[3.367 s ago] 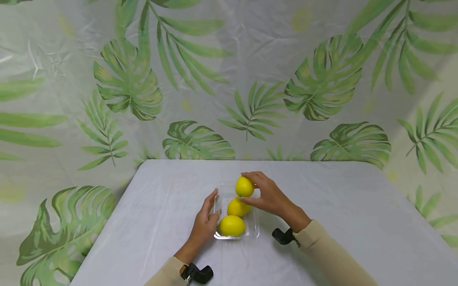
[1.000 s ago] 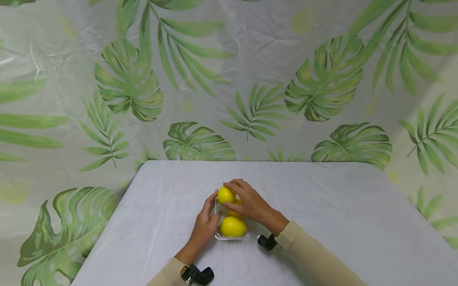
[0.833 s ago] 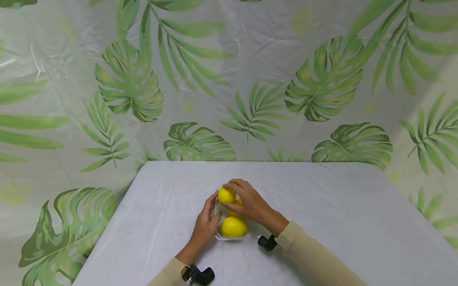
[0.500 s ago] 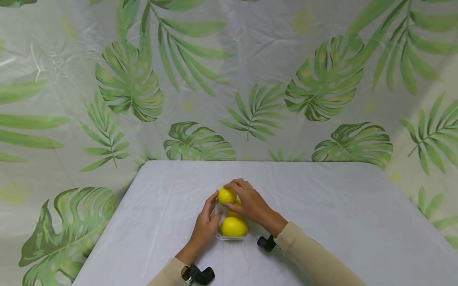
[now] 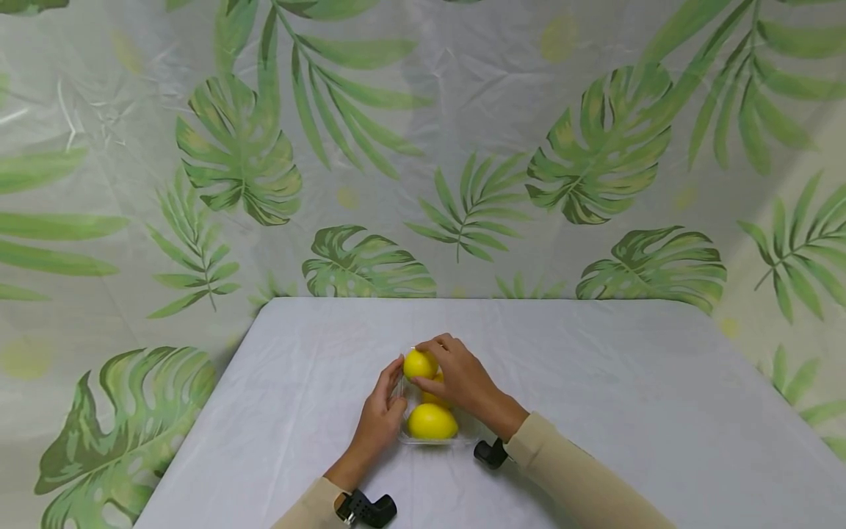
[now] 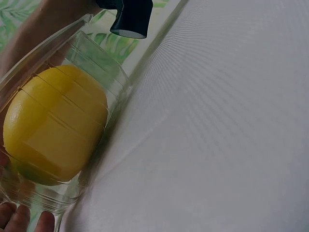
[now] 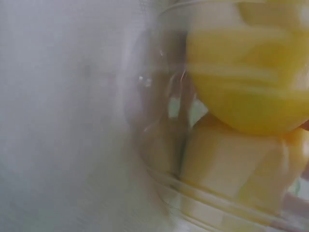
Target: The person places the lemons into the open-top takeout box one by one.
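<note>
A clear plastic tray [image 5: 463, 438] sits on the white table and holds yellow lemons. My right hand [image 5: 456, 375] grips one lemon [image 5: 419, 364] at the tray's far end. A second lemon [image 5: 436, 397] lies mostly hidden under that hand. A third lemon [image 5: 432, 422] rests at the near end, and the left wrist view shows this lemon [image 6: 55, 130] through the tray wall [image 6: 104, 63]. My left hand [image 5: 383, 404] rests against the tray's left side with its fingers extended. The right wrist view shows blurred lemons [image 7: 251, 77] behind the tray wall [image 7: 159, 145].
The white cloth-covered table [image 5: 628, 397] spreads wide on both sides of the tray. A leaf-print backdrop [image 5: 463, 147] hangs behind the table's far edge. Black wrist cameras [image 5: 366, 507] sit at both cuffs.
My right hand has carried the lemon from the tray's far right to its far left and lowered it slightly. The left hand has stayed at the tray's side.
</note>
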Motion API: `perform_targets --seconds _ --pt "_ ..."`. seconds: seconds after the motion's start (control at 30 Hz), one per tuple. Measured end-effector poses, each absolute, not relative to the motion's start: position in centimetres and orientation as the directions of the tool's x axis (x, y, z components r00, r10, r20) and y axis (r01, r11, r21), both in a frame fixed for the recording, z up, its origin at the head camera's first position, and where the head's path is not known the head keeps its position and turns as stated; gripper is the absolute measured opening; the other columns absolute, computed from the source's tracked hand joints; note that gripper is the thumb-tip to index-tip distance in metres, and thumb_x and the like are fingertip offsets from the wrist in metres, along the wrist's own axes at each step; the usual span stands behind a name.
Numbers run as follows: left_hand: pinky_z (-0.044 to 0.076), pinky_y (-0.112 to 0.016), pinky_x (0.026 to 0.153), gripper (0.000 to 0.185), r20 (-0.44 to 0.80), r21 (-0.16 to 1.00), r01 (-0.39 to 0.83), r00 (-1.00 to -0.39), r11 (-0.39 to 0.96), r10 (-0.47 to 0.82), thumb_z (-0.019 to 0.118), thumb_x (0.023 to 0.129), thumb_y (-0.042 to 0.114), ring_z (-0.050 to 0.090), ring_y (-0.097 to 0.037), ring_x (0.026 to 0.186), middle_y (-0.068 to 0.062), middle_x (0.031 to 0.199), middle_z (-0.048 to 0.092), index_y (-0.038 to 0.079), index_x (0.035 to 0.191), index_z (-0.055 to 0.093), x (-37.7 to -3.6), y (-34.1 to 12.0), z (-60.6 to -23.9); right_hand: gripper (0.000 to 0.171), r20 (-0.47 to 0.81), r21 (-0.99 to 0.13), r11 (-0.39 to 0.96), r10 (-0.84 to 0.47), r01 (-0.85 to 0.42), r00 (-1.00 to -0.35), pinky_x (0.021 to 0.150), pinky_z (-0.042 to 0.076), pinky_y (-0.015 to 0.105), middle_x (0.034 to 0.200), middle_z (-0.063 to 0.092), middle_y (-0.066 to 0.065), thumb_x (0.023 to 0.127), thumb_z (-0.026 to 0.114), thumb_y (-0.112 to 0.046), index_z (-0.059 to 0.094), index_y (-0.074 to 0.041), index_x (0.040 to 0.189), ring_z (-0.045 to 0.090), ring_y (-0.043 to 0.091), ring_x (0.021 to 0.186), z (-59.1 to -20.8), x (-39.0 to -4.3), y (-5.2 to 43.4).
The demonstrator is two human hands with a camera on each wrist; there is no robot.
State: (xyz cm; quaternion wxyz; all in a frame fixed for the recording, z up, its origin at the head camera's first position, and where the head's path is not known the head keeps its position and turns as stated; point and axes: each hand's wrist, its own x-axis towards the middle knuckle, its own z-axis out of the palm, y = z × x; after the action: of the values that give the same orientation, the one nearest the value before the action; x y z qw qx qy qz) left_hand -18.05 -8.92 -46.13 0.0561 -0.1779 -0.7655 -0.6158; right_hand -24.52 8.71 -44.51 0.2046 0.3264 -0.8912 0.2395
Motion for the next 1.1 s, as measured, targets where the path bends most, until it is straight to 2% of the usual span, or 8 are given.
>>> perform_targets --seconds 0.13,0.47,0.67,0.8,0.97,1.1 --pt "0.029 -0.053 0.108 0.06 0.299 0.928 0.334 -0.933 0.168 0.203 0.041 0.091 -0.011 0.031 -0.036 0.139 -0.025 0.152 0.029 -0.006 0.148 0.025 -18.09 -8.94 -46.21 0.049 0.51 -0.303 0.683 -0.473 -0.664 -0.719 0.075 0.054 0.029 0.105 0.06 0.006 0.08 0.078 -0.037 0.064 -0.011 0.118 0.058 0.018 0.089 -44.79 -24.55 8.74" --pt "0.03 -0.053 0.108 0.06 0.293 0.931 0.326 -0.935 0.161 0.199 0.042 0.091 -0.011 0.032 -0.037 0.139 -0.025 0.152 0.029 -0.006 0.148 0.025 -18.11 -8.92 -46.19 0.052 0.458 -0.387 0.655 -0.474 -0.649 -0.752 0.081 0.054 0.032 0.109 0.06 0.009 0.084 0.074 -0.035 0.063 -0.006 0.125 0.06 0.02 0.091 -45.01 -24.61 8.9" --pt "0.03 -0.054 0.108 0.06 0.286 0.933 0.32 -0.937 0.163 0.201 0.042 0.091 -0.011 0.032 -0.037 0.139 -0.025 0.152 0.029 -0.006 0.148 0.025 -18.08 -8.92 -46.12 0.052 0.444 -0.37 0.663 -0.488 -0.65 -0.751 0.078 0.054 0.032 0.108 0.059 0.009 0.085 0.073 -0.035 0.062 -0.006 0.127 0.059 0.019 0.088 -44.84 -24.58 8.9" --pt "0.029 -0.054 0.108 0.06 0.288 0.934 0.321 -0.936 0.156 0.202 0.041 0.091 -0.011 0.031 -0.037 0.139 -0.025 0.152 0.029 -0.006 0.148 0.025 -18.05 -8.92 -46.11 0.049 0.441 -0.369 0.658 -0.497 -0.656 -0.747 0.079 0.054 0.032 0.108 0.061 0.009 0.085 0.073 -0.034 0.062 -0.006 0.124 0.06 0.019 0.091 -44.71 -24.59 8.9" --pt "0.029 -0.054 0.109 0.06 0.292 0.935 0.323 -0.935 0.144 0.202 0.041 0.09 -0.012 0.031 -0.036 0.139 -0.025 0.152 0.03 -0.006 0.148 0.025 -18.03 -8.96 -46.11 0.045 0.422 -0.408 0.664 -0.471 -0.627 -0.774 0.084 0.054 0.033 0.112 0.06 0.007 0.085 0.073 -0.035 0.061 -0.009 0.118 0.06 0.019 0.096 -44.83 -24.65 8.7" --pt "0.029 -0.054 0.109 0.06 0.287 0.938 0.318 -0.936 0.141 0.202 0.041 0.09 -0.012 0.031 -0.036 0.14 -0.024 0.152 0.03 -0.006 0.148 0.025 -18.08 -8.93 -46.2 0.042 0.433 -0.399 0.666 -0.469 -0.63 -0.77 0.08 0.054 0.034 0.111 0.058 0.009 0.084 0.074 -0.033 0.063 -0.009 0.117 0.06 0.021 0.093 -45.13 -24.58 8.6"
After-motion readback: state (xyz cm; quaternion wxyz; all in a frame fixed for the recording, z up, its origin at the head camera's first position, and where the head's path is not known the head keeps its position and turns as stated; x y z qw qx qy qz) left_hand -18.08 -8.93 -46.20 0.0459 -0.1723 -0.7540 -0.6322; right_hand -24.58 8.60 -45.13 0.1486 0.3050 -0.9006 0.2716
